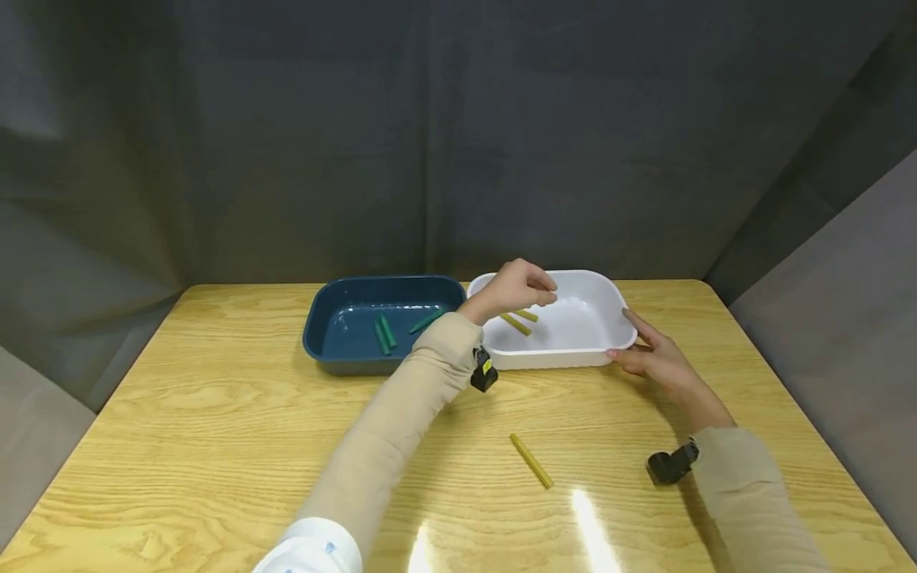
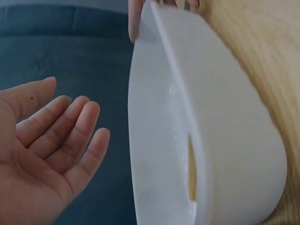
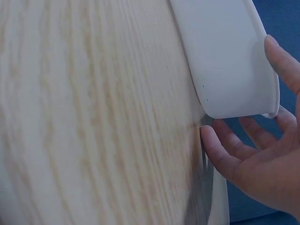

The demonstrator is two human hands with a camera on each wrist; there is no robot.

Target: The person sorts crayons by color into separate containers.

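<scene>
Steadying the white tray (image 1: 573, 354) on the table (image 1: 215, 430), the right hand (image 1: 655, 358) presses spread fingers against its corner; the left hand (image 1: 516, 288) hovers empty and relaxed over it, so fetching the loose yellow stick (image 1: 531, 461) seems wise.

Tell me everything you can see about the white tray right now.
The white rectangular plastic tray is glossy, with rounded corners, sloped walls and a rolled rim. It sits upright and level on the light wooden table, close beside the dark blue plastic tray. Two yellow sticks lie on its floor near the left end. The right hand touches its right end with straight fingers at the rim. The left hand hovers above its left end, empty and relaxed, not touching it.
</scene>
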